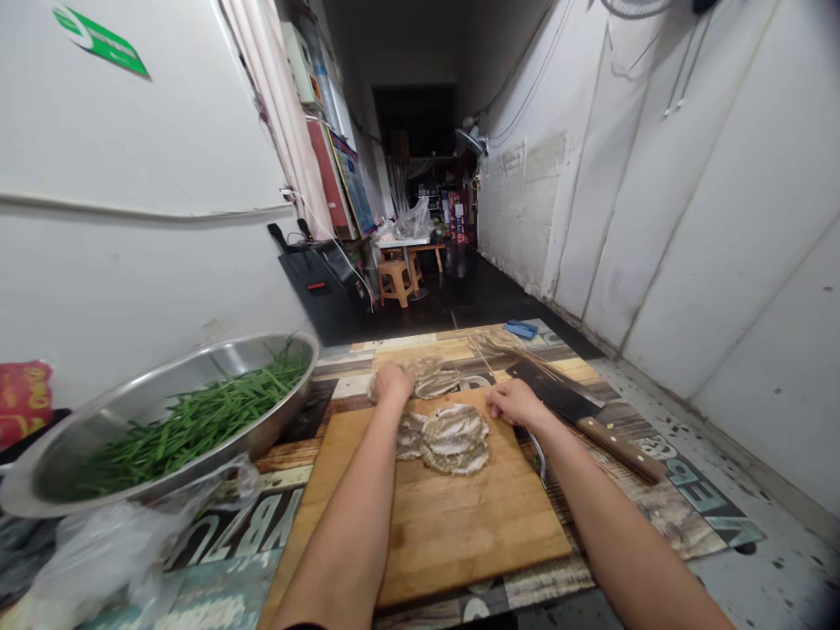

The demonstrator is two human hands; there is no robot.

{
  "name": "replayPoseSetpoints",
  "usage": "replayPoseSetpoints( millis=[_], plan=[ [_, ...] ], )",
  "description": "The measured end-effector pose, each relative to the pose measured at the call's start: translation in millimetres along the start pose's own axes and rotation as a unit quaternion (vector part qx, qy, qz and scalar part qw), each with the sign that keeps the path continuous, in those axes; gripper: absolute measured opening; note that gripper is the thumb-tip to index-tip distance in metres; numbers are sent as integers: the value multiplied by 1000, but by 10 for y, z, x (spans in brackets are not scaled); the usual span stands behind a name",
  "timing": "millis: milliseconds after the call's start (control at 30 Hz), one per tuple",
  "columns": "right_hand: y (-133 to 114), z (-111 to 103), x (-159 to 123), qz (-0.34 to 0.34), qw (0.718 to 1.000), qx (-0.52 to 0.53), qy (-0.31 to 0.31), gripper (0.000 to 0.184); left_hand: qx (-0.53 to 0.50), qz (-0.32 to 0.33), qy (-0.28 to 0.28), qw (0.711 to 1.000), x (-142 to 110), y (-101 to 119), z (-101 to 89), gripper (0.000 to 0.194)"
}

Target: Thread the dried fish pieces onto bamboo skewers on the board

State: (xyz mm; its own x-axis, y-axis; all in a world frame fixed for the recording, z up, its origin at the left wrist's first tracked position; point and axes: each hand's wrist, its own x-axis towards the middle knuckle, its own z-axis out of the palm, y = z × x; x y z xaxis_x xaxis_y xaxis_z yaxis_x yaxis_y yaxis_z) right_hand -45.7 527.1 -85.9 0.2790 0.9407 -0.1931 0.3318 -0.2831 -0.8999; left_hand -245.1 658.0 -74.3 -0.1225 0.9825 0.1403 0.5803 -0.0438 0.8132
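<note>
My left hand (392, 383) reaches past the board's far edge, its fingers curled down at a pile of thin, wrinkled, grey-brown pieces that look like tripe (437, 380). The hand itself hides part of that pile. Over the right edge of the wooden cutting board (459, 525), my right hand (515, 404) is closed with fingertips pinched. What it holds, if anything, is too small to make out; a thin stick runs close by it. Between my hands, more pale, ridged tripe-like pieces (456, 437) lie overlapping on the board.
A cleaver (557, 389) with a wooden handle lies right of the board, near thin bamboo skewers (525, 346) and a blue object (521, 329). At left stand a steel basin (305, 363) of cut green stalks (210, 416) and a plastic bag (111, 556). Walls flank both sides.
</note>
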Motion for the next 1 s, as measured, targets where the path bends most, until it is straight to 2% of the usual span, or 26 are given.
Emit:
replayPoseSetpoints(
  millis=[67, 100, 167, 233, 367, 467, 533, 600, 633, 667, 733, 867, 1000],
  plan=[
    [13, 4, 9, -8, 1000, -7, 3, 28, 99, 85, 5, 991, -59, 48, -40, 37],
    [21, 5, 15, -12, 1000, -11, 5, 27, 133, 140, -29, 981, -90, 73, -43, 41],
    [40, 10, 28, -22, 1000, -20, 11, 26, 161, 234, -142, 948, -147, 106, -15, 46],
    [64, 18, 44, -31, 999, -30, 19, 26, 185, 274, -207, 921, -193, 109, 39, 45],
    [99, 23, 66, -58, 996, -55, 43, 27, 246, 288, -202, 903, -229, 83, 95, 22],
    [68, 6, 50, -100, 990, -72, 73, 30, 216, 286, -145, 922, -222, 114, 77, 21],
    [18, -3, 24, -130, 984, -74, 99, 30, 123, 252, -79, 957, -221, 167, 76, 23],
    [-34, 1, -7, -154, 978, -65, 127, 24, -63, 140, -70, 986, -241, 233, 105, 23],
    [-56, 10, -23, -167, 974, -54, 144, 23, -163, 70, -87, 980, -263, 266, 133, 22],
    [-74, 22, -39, -183, 969, -42, 161, 25, -246, 6, -113, 963, -292, 299, 166, 21],
    [-93, 51, -70, -219, 957, -25, 187, 36, -347, -71, -168, 920, -367, 362, 240, 17],
    [-74, 102, -107, -282, 937, -72, 194, 50, -415, -124, -219, 874, -507, 465, 332, 6],
    [-22, 138, -91, -334, 913, -121, 200, 38, -446, -157, -232, 850, -562, 524, 327, 7]
  ],
)
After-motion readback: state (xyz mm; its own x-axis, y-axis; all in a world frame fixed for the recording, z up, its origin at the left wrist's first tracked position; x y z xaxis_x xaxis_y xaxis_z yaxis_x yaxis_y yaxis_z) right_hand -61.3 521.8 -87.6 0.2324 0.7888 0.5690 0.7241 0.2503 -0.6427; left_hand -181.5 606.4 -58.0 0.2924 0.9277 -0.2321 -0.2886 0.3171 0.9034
